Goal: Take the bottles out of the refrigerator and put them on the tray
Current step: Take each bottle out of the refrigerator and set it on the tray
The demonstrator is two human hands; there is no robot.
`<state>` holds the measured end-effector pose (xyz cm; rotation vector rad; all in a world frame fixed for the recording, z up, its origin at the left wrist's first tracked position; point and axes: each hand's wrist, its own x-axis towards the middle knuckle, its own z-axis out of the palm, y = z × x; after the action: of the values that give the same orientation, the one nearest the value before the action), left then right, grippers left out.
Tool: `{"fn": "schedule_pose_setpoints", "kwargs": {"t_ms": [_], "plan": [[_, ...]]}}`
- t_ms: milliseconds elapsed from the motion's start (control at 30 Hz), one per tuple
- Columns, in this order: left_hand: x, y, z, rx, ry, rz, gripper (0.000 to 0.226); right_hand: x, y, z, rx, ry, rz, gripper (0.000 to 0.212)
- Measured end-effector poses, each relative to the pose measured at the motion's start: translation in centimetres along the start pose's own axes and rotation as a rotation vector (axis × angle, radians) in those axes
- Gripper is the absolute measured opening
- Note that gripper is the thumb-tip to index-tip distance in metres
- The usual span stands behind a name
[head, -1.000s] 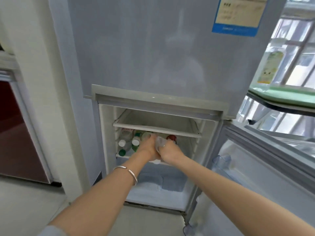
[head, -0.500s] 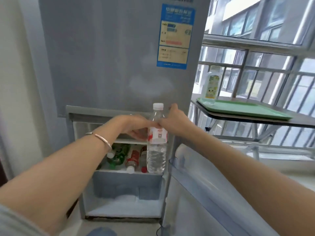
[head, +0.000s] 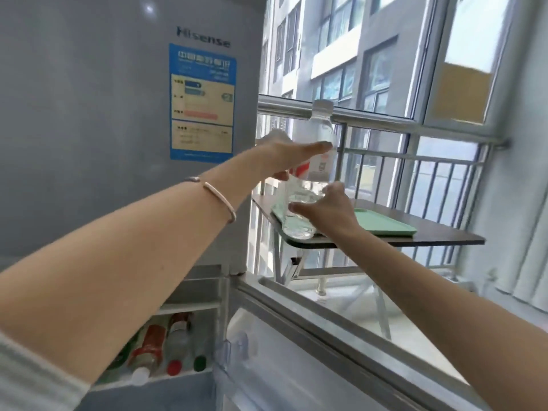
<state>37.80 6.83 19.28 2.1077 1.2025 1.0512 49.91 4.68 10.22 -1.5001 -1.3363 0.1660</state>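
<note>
From the head camera, a clear water bottle [head: 311,173] with a white cap and a red-and-white label is held up in front of the window railing [head: 385,121], tilted slightly, cap uppermost. The left hand [head: 292,157] reaches across from the left and wraps the bottle's upper part at label height, fingers extended flat over the front, thumb side hidden behind the plastic. The right hand [head: 324,210] sits lower, its fingers spread and curled against the bottle's lower body from the right, so the bottle lies between the two hands with its base sticking out below the right fingers. The bottle's base shows in front of the near left end of the green tray [head: 385,225], which lies on the dark counter [head: 444,237] by the window; whether it touches the tray cannot be told. Lower left, the open refrigerator [head: 103,114] compartment holds more bottles [head: 166,348] lying on a shelf, caps toward the camera, well apart from both hands.
</note>
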Motion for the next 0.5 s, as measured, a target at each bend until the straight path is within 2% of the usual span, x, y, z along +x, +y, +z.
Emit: {"fn": "schedule_pose_setpoints", "kwargs": {"t_ms": [100,200,333,500], "plan": [[3.7,-0.5,3.8,-0.220,-0.002,0.060,0.060,4.9,2.2,-0.8,-0.079,0.142,-0.013,0.068],[7.4,-1.6,7.9,-0.294,-0.040,-0.032,0.069,10.5,4.8,-0.3,-0.128,0.230,0.033,0.056],[11.0,-3.9,12.1,-0.276,-0.122,-0.127,0.070,16.2,7.9,1.6,-0.211,0.186,0.158,0.057],[13.8,-7.6,14.6,-0.266,-0.025,-0.249,0.053,19.3,11.1,5.4,-0.171,0.127,0.306,0.051]]}}
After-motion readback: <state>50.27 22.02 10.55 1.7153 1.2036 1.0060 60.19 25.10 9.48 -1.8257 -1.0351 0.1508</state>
